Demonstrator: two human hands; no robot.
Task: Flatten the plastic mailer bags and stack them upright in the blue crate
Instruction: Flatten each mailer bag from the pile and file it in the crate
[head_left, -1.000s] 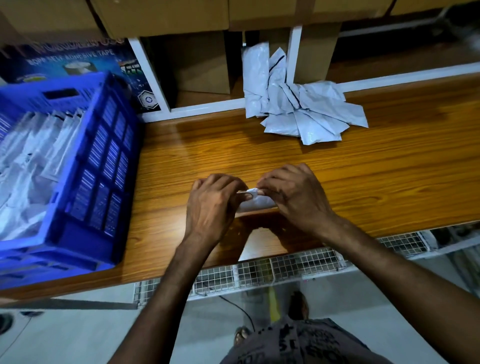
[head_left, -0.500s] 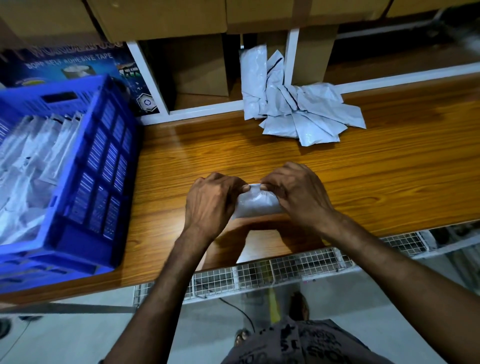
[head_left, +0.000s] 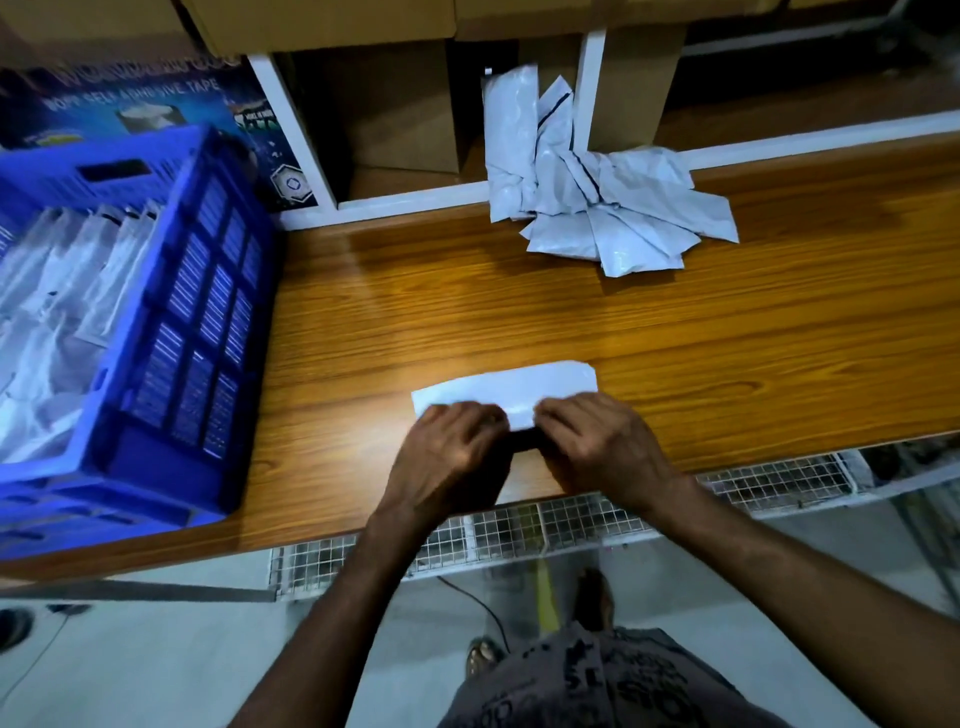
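Observation:
A white mailer bag lies flat on the wooden table near the front edge. My left hand and my right hand both pinch its near edge, side by side. A loose pile of white mailer bags sits at the back of the table, partly leaning against the shelf post. The blue crate stands at the left and holds several white bags upright in rows.
White shelf frames with cardboard boxes run along the back. A blue tape carton stands behind the crate. Wire mesh hangs under the table's front edge. Bare wood lies between my hands and the pile.
The bag was bunched small between my fingers; it is spread out flat and wide on the table. Both hands stayed together at its near edge.

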